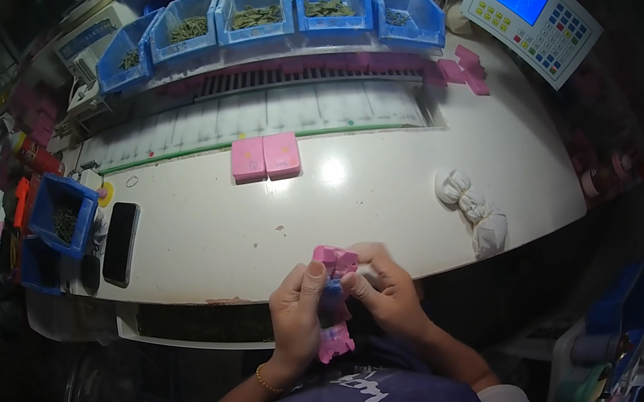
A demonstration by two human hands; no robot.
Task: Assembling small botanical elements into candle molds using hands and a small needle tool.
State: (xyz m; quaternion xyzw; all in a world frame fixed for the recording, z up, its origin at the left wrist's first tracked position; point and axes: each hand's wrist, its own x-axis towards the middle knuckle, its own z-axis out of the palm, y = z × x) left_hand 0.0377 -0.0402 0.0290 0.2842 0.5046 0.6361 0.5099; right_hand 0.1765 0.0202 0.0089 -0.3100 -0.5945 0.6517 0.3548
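Observation:
In front of my chest, at the table's near edge, both hands are closed around a pink folded packet (pixel 334 257). A blue patch and a dark part show below its pink top, and a pink flap (pixel 335 343) with a ragged lower end hangs beneath. My left hand (pixel 295 309) pinches it from the left, thumb on top. From the right, my right hand (pixel 393 294) presses its thumb against the packet; its fingers behind are blurred. Two flat pink square packets (pixel 250 162) lie side by side farther up the table.
Several blue bins (pixel 256 13) of dried green bits line the back above a slotted white panel (pixel 243 119). A keypad with a blue screen (pixel 533 11) stands back right. On the table are a knotted white cloth (pixel 473 212), a black phone (pixel 121 243) and, at left, another blue bin (pixel 62 215).

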